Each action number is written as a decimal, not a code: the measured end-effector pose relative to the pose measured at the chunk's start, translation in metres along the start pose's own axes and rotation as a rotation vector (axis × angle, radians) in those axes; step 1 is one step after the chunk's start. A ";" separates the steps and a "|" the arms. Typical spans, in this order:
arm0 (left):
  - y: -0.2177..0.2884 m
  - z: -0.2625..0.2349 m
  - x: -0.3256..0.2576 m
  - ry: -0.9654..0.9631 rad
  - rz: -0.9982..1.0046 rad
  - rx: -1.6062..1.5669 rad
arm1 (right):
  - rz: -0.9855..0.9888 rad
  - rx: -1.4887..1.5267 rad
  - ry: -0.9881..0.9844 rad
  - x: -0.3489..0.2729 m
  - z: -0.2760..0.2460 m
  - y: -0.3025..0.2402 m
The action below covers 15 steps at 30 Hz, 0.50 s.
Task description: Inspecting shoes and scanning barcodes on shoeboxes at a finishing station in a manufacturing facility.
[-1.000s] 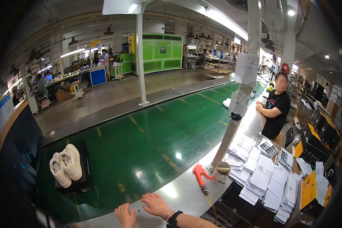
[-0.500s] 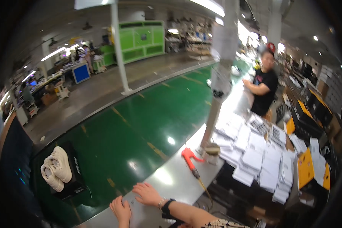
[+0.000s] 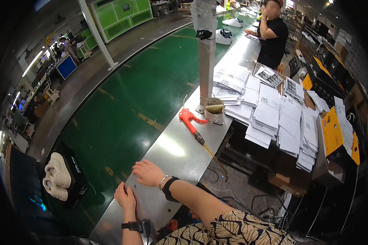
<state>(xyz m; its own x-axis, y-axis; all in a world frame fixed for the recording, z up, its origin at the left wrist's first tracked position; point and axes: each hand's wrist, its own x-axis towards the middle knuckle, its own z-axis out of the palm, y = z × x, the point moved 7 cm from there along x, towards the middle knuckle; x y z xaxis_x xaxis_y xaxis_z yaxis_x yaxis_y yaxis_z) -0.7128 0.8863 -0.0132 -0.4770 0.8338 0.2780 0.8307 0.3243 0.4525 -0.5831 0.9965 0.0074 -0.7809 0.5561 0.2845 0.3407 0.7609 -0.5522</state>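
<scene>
My left hand (image 3: 125, 197) rests at the edge of the metal ledge (image 3: 172, 149) beside the green conveyor belt. Its fingers are loosely bent, with no object visible in them. Just right of it, my right hand (image 3: 148, 173) lies palm down on the same ledge, fingers stretched toward the belt and holding nothing. On the belt to the left, a pair of cream sneakers (image 3: 57, 175) sits on a black shoe box (image 3: 75, 185). Farther along the ledge lies a red air blow gun (image 3: 189, 121) with its hose, apart from both hands.
A post (image 3: 205, 61) rises from the ledge beside a small tub (image 3: 214, 110). Stacks of white paper sheets (image 3: 270, 108) cover the right side, near black and orange boxes (image 3: 330, 130). A co-worker (image 3: 272, 36) stands beyond them. White sneakers (image 3: 223, 36) sit farther up the belt.
My view has tilted down and shifted, bringing more of my arms into sight. Both hands stay on the ledge. The co-worker has raised one hand to the head.
</scene>
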 end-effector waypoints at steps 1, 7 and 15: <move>-0.001 -0.002 -0.001 -0.009 0.005 -0.002 | 0.013 0.015 -0.005 -0.001 0.001 -0.001; 0.003 -0.001 -0.007 0.013 -0.003 -0.039 | 0.009 -0.016 -0.036 -0.006 0.002 -0.002; 0.009 -0.004 -0.003 0.082 -0.027 -0.085 | 0.040 0.145 -0.076 0.005 -0.046 0.013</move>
<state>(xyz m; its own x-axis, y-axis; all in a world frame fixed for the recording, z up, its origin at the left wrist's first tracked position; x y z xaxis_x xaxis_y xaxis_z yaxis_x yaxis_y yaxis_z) -0.7050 0.8844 -0.0066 -0.5232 0.7851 0.3314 0.7916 0.3039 0.5301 -0.5587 1.0247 0.0374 -0.8073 0.5539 0.2036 0.2970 0.6794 -0.6709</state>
